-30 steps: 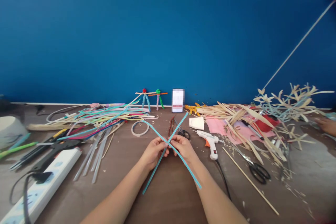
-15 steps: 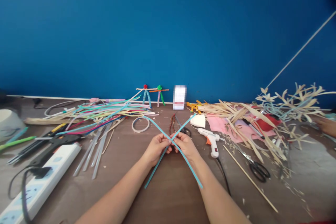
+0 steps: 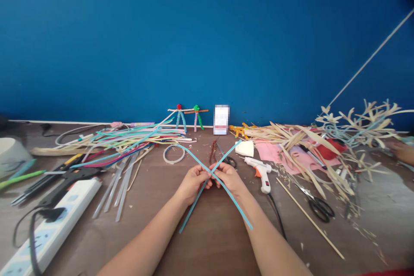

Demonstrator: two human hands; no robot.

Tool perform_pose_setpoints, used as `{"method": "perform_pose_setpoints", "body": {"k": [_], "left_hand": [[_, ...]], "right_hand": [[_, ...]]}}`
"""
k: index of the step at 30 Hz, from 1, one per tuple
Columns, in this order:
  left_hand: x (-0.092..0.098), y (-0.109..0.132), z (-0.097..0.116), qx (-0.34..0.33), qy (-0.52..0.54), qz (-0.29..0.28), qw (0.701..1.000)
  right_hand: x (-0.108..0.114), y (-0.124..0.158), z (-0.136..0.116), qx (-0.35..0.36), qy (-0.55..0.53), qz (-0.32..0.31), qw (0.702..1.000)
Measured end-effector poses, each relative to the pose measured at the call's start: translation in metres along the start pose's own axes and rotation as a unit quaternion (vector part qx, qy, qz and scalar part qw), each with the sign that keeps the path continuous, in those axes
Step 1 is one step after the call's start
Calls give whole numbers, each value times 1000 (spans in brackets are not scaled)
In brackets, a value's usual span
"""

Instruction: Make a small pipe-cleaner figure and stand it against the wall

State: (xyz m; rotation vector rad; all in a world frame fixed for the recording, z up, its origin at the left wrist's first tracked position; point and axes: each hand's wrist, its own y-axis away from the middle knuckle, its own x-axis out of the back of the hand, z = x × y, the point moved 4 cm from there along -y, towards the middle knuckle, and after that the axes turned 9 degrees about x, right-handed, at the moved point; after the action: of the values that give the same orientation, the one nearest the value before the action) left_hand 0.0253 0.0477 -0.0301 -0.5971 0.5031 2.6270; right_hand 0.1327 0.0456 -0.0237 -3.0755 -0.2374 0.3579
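Two light-blue pipe cleaners (image 3: 235,203) cross in an X above the middle of the table. My left hand (image 3: 194,183) pinches them at the crossing from the left side. On the other side, my right hand (image 3: 229,179) is closed on the same crossing, thumb and fingers pressed together. The fingertips of both hands almost meet there. Behind the hands lie a brown bead string (image 3: 212,152) and a roll of clear tape (image 3: 174,154). Two small pipe-cleaner figures (image 3: 180,118) stand against the blue wall.
At right lie a white glue gun (image 3: 263,174), black-handled scissors (image 3: 320,209), a thin wooden stick (image 3: 310,217) and dried strips (image 3: 291,142). At left are a power strip (image 3: 54,228), glue sticks (image 3: 121,192) and many pipe cleaners (image 3: 129,138). Another person's hand (image 3: 403,152) shows far right.
Both hands keep their hold on the crossing. The right-hand pipe cleaner's lower end has shifted slightly right and bends a little more. The other person's hand moved slightly.
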Motion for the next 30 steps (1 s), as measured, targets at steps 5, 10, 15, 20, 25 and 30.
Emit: {"method": "perform_pose_setpoints", "body": {"k": [5,10,15,20,25,30], "left_hand": [[2,-1,-1,10,3,13,1000],[1,0,0,11,1,31,999],[1,2,1,4,4,16,1000],[1,2,1,9,4,19,1000],[1,1,2,9,12,12,1000],[0,1,2,9,15,8,1000]], "right_hand": [[6,-1,-6,45,63,41,996],[24,-1,-15,145,219,154,952],[22,-3,-11,139,260,113,949],[15,-4,-3,132,269,67,952],[16,-6,4,116,267,60,955],[15,-6,0,117,281,46,951]]}}
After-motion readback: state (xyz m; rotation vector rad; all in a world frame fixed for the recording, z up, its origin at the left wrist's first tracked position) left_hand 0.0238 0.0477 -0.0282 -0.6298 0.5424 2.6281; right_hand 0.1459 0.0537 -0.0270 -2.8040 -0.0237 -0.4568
